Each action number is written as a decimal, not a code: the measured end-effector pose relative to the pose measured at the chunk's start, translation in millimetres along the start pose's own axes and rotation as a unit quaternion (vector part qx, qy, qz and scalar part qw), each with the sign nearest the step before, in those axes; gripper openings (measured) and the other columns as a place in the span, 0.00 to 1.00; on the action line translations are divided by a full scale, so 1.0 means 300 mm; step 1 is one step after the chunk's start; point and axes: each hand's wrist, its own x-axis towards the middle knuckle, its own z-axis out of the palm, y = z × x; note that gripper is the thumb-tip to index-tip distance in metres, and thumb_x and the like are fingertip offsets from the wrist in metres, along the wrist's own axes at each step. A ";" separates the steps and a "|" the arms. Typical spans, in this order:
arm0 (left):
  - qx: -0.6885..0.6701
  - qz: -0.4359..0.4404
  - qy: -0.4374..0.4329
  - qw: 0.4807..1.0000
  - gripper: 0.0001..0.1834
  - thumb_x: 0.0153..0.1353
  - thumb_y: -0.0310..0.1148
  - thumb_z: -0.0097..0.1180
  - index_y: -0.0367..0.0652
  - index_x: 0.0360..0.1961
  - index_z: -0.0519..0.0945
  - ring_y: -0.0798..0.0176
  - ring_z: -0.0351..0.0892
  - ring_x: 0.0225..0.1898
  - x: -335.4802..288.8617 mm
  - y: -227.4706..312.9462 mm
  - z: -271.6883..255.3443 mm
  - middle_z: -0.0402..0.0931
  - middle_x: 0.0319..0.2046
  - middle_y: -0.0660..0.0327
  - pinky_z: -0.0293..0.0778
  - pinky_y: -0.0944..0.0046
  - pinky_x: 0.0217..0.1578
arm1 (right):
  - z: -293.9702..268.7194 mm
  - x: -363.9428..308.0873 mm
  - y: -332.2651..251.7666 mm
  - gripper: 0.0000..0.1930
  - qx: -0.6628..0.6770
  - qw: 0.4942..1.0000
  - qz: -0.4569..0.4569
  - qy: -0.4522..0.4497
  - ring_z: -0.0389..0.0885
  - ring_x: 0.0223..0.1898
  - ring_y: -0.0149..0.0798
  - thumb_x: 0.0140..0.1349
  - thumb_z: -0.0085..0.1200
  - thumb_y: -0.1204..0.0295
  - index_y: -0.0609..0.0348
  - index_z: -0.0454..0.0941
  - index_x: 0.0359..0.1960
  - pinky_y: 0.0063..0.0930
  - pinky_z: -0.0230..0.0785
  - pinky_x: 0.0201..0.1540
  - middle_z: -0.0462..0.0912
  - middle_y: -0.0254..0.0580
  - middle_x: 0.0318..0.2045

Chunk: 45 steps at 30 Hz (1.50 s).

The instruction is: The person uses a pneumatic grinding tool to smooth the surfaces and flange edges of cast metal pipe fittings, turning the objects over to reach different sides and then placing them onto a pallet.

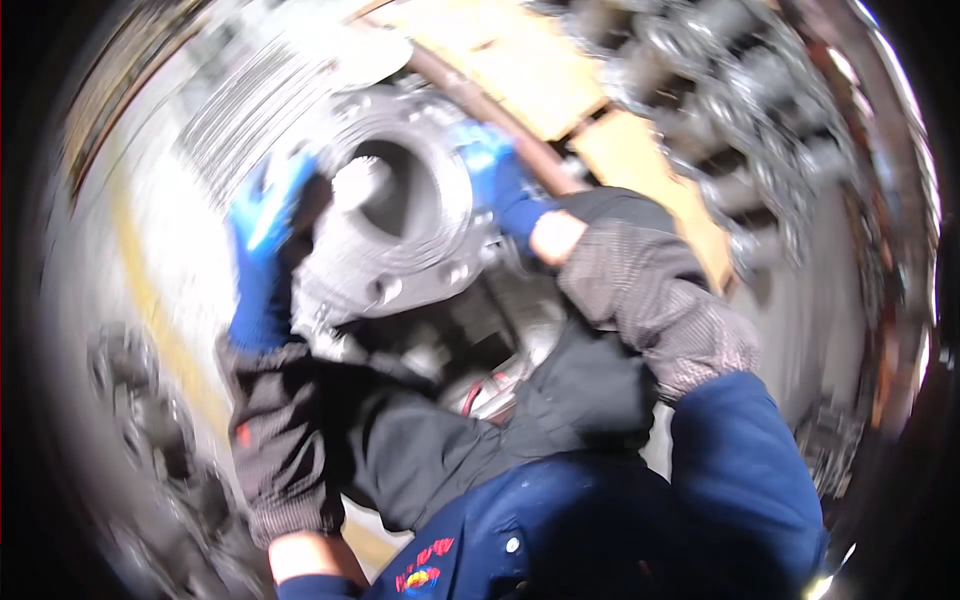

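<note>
I hold a heavy grey metal casting (400, 215), a round housing with a wide bore and a bolted flange, up close in front of me. My left hand (265, 250) in a blue glove grips its left side. My right hand (495, 175), also blue-gloved, grips its right edge. Grey knit sleeves cover both forearms over dark blue work clothes. The picture is blurred by motion.
A wooden pallet (530, 70) lies behind the casting, with a brown hose or bar (480, 105) across it. Several similar grey metal parts (720, 90) are stacked at upper right, and more (150, 420) at lower left. A pale floor with a yellow line (150, 300) runs on the left.
</note>
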 end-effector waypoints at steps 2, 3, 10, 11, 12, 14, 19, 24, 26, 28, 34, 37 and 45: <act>-0.030 0.040 -0.056 0.997 0.18 0.59 0.39 0.55 0.33 0.41 0.76 0.75 0.66 0.19 0.037 -0.085 -0.027 0.75 0.24 0.63 0.59 0.74 0.15 | 0.065 -0.064 0.058 0.09 0.139 0.974 0.165 0.074 0.77 0.29 0.52 0.53 0.48 0.70 0.57 0.77 0.35 0.39 0.69 0.32 0.79 0.50 0.27; 0.053 0.217 -0.047 0.974 0.18 0.59 0.39 0.54 0.32 0.40 0.76 0.75 0.66 0.18 0.030 -0.101 -0.047 0.74 0.24 0.63 0.58 0.74 0.15 | 0.081 -0.037 0.028 0.10 0.172 0.954 0.221 0.107 0.77 0.30 0.52 0.54 0.48 0.71 0.58 0.77 0.37 0.39 0.69 0.32 0.79 0.52 0.28; 0.012 0.107 -0.040 0.993 0.19 0.63 0.35 0.46 0.30 0.50 0.71 0.64 0.70 0.40 0.038 -0.194 -0.191 0.71 0.41 0.54 0.65 0.66 0.39 | 0.015 0.032 -0.149 0.14 0.331 0.867 0.371 0.044 0.77 0.26 0.50 0.63 0.46 0.61 0.59 0.76 0.30 0.38 0.68 0.32 0.78 0.56 0.25; 0.004 0.079 -0.061 0.995 0.21 0.64 0.31 0.44 0.29 0.55 0.68 0.57 0.73 0.52 0.049 -0.236 -0.263 0.71 0.50 0.49 0.69 0.62 0.51 | 0.000 0.061 -0.182 0.15 0.348 0.856 0.381 0.019 0.77 0.27 0.51 0.64 0.45 0.61 0.59 0.76 0.31 0.38 0.68 0.33 0.78 0.56 0.26; 0.008 0.122 -0.075 0.990 0.21 0.65 0.31 0.43 0.29 0.56 0.67 0.57 0.72 0.52 0.062 -0.250 -0.285 0.70 0.51 0.49 0.69 0.61 0.52 | -0.014 0.089 -0.206 0.16 0.366 0.844 0.391 -0.008 0.77 0.27 0.51 0.64 0.44 0.60 0.60 0.76 0.31 0.38 0.68 0.34 0.78 0.57 0.26; 0.023 0.140 -0.070 0.987 0.21 0.65 0.29 0.42 0.29 0.57 0.66 0.57 0.71 0.53 0.072 -0.259 -0.315 0.69 0.54 0.48 0.68 0.60 0.54 | -0.002 0.110 -0.204 0.18 0.372 0.838 0.399 -0.021 0.73 0.24 0.38 0.65 0.45 0.59 0.62 0.76 0.28 0.32 0.66 0.31 0.77 0.48 0.21; 0.189 0.227 -0.048 0.954 0.21 0.65 0.26 0.40 0.29 0.58 0.63 0.56 0.70 0.54 0.023 -0.168 -0.250 0.68 0.53 0.47 0.68 0.59 0.54 | -0.077 0.105 -0.174 0.15 0.534 0.679 0.503 -0.030 0.62 0.23 0.22 0.62 0.51 0.61 0.58 0.76 0.25 0.21 0.58 0.25 0.70 0.24 0.18; 0.367 0.435 -0.107 0.815 0.16 0.66 0.25 0.42 0.25 0.50 0.70 0.59 0.74 0.38 0.106 -0.085 -0.038 0.71 0.39 0.51 0.72 0.65 0.41 | -0.132 -0.058 -0.056 0.13 0.464 0.735 0.493 0.045 0.63 0.20 0.22 0.63 0.49 0.65 0.58 0.76 0.25 0.24 0.57 0.21 0.69 0.26 0.15; 0.301 0.375 -0.098 0.871 0.18 0.67 0.29 0.41 0.26 0.53 0.69 0.55 0.74 0.44 0.121 -0.086 0.052 0.70 0.43 0.49 0.71 0.61 0.47 | -0.282 -0.056 0.005 0.14 0.462 0.710 0.527 0.066 0.66 0.19 0.27 0.63 0.48 0.65 0.62 0.76 0.25 0.28 0.61 0.23 0.71 0.38 0.14; 0.187 0.312 -0.129 0.923 0.21 0.68 0.33 0.40 0.26 0.54 0.67 0.53 0.72 0.50 0.160 -0.110 0.195 0.68 0.49 0.47 0.69 0.59 0.52 | -0.404 -0.095 0.108 0.13 0.422 0.756 0.481 0.139 0.70 0.18 0.33 0.62 0.48 0.65 0.63 0.76 0.27 0.30 0.62 0.23 0.74 0.46 0.15; 0.306 0.513 -0.181 0.782 0.19 0.64 0.25 0.45 0.32 0.56 0.68 0.55 0.71 0.53 0.237 0.022 0.860 0.68 0.52 0.46 0.69 0.60 0.53 | -0.954 -0.198 0.384 0.12 0.298 0.787 0.406 0.356 0.66 0.23 0.21 0.60 0.50 0.71 0.67 0.77 0.41 0.17 0.60 0.26 0.72 0.26 0.22; 0.019 0.276 -0.346 0.897 0.21 0.61 0.34 0.48 0.34 0.53 0.71 0.59 0.74 0.48 0.208 0.173 1.284 0.73 0.46 0.50 0.71 0.63 0.46 | -1.230 -0.309 0.449 0.13 0.238 0.769 0.390 0.447 0.67 0.24 0.23 0.61 0.49 0.68 0.65 0.78 0.41 0.18 0.61 0.28 0.73 0.27 0.23; -0.034 0.317 -0.568 0.758 0.26 0.58 0.45 0.54 0.38 0.51 0.72 0.61 0.74 0.45 -0.031 0.443 2.321 0.75 0.47 0.55 0.69 0.64 0.45 | -1.748 -0.768 0.951 0.14 -0.265 0.676 0.382 0.572 0.77 0.25 0.52 0.56 0.51 0.65 0.67 0.73 0.25 0.38 0.68 0.27 0.77 0.56 0.20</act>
